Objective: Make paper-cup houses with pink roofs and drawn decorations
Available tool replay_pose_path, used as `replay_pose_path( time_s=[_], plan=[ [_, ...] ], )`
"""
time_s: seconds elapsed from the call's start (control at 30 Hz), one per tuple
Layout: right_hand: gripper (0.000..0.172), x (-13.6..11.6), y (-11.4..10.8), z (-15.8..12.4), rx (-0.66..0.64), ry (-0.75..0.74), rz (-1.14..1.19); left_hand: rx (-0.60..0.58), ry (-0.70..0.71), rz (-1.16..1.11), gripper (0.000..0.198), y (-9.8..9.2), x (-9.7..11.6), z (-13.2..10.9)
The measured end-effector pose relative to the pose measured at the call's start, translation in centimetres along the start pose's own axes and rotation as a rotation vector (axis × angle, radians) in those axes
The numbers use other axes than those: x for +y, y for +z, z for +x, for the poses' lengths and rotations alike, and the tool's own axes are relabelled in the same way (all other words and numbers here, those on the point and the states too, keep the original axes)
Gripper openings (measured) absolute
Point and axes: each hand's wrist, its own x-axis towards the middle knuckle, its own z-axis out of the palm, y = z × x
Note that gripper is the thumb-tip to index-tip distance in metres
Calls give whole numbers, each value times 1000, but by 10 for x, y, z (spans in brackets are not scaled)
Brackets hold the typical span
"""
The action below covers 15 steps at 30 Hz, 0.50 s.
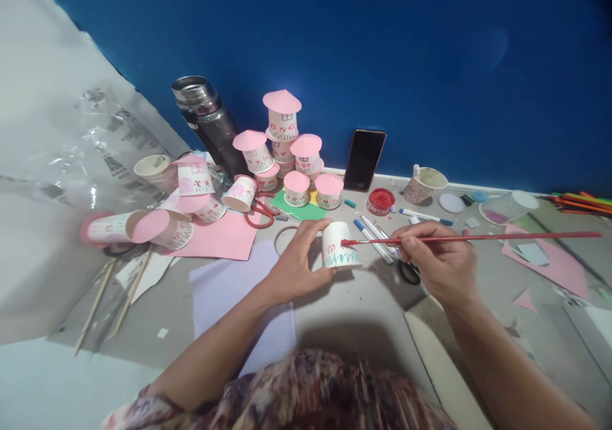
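My left hand grips a white paper cup turned bottom up, with green grass strokes along its lower rim and small red marks above them. In my right hand is a long red paintbrush, held like a pen. Its red-loaded tip touches the cup's side. Beyond the cup stands an open pot of red paint. Several decorated paper cups with pink paper roofs, such as the topmost one, are stacked and grouped near the wall.
A dark flask and a phone stand by the blue wall. Markers, red-handled scissors, dark-handled scissors, a lilac sheet, pink paper and wooden sticks lie around. A paint-stained cup is at the back right.
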Motion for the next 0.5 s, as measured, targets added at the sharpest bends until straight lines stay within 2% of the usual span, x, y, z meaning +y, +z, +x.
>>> replay_pose_path(
  time_s=[0.5],
  plan=[
    [19,-1,-2,0,7,20,24,-17,-10,-8,76,-1,2,1]
  ],
)
